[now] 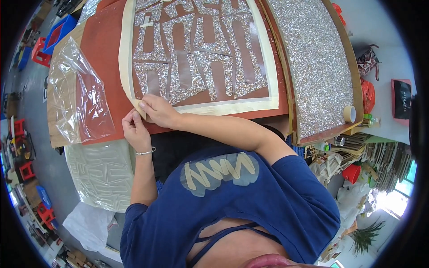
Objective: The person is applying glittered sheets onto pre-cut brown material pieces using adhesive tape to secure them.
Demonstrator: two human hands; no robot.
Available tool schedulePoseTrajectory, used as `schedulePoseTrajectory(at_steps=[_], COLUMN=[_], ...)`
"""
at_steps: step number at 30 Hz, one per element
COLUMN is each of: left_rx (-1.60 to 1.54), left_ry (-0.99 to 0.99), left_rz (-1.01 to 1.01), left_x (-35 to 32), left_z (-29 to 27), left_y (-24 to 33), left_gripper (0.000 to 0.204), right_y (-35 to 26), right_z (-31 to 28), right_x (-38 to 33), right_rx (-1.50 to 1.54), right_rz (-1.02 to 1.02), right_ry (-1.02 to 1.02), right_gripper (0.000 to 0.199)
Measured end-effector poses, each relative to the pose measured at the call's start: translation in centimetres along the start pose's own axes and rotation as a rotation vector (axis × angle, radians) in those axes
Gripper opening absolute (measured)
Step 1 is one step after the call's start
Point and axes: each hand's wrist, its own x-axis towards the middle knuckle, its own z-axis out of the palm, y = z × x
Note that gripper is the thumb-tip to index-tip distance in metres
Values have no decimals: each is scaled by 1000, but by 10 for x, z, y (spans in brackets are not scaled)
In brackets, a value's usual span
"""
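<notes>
My left hand (136, 130), with a bracelet at its wrist, is closed in a pinch on the end of a cream masking tape strip (139, 107). Just above it, my right hand (158, 111) pinches the same strip at the near left corner of a taped border. That border (223, 107) frames a layout of glittery cut pieces (183, 73), seemingly under clear film. Long brown-red gaps show between and inside the pieces. Beneath everything lies a red-brown board (100, 44). My right forearm crosses in front of the near edge.
Crumpled clear plastic film (85, 94) lies at the board's left. On the right stands a tray of silvery glitter sheet (319, 67), with a tape roll (349, 114) at its near corner. A pale moulded sheet (100, 174) sits lower left. Blue and red bins (60, 33) stand far left.
</notes>
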Motion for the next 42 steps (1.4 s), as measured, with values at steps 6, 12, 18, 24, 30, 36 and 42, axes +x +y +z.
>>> schedulePoseTrajectory(at_steps=[6,12,18,24,30,36,42], left_rx=[433,625,762,583,-70,603,567], left_ry=[-3,62,90,85,50,-209,-331], left_rz=[407,368,361,296,96,527,419], left_x=[13,9,1,0,21,15,31], left_z=[2,-8,-6,-17,-42,1,44], left_y=[8,-12,-25,-26,8,40,14], left_gripper=[12,12,12,17,18,22,17], right_y=[-2,-1,24,-1,2,-47,-13], right_z=[-17,-53,-66,-160,-145,-107,-122], right_x=[-9,9,20,51,21,4,-17], right_rx=[13,197,145,210,22,320,-606], right_rz=[76,248,217,365,66,3,-241], right_ry=[215,471,536,901,398,66,-17], right_gripper=[22,27,25,22,29,36,24])
